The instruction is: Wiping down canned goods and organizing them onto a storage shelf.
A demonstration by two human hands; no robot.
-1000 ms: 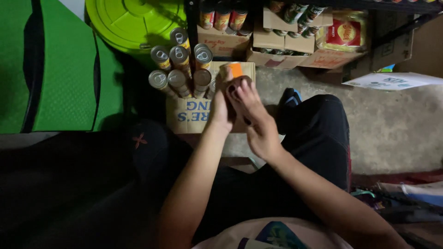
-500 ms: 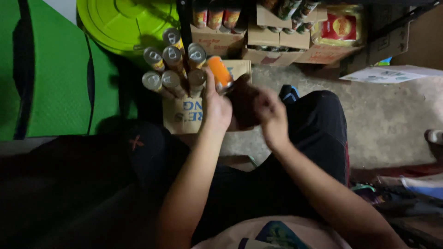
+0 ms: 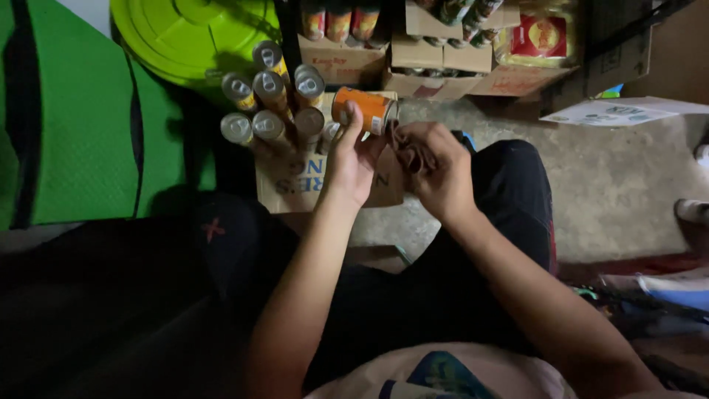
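Since half a second ago, we see the orange can (image 3: 363, 109) tipped from upright onto its side, lying across the fingertips. Nearest us, the left hand (image 3: 353, 159) grips that can over the cardboard box (image 3: 295, 185), while the right hand (image 3: 437, 168) is closed on a dark cloth (image 3: 410, 148) touching the can's end. Beyond stand the upright cans (image 3: 269, 103), then the green lid (image 3: 193, 33).

Both arms are bare from the elbow down, with no watch, ring or glove on the left hand (image 3: 353, 159) or the right hand (image 3: 441, 174). The legs wear black trousers (image 3: 473, 281). A pale shirt (image 3: 443, 373) with a blue-green print covers the chest.
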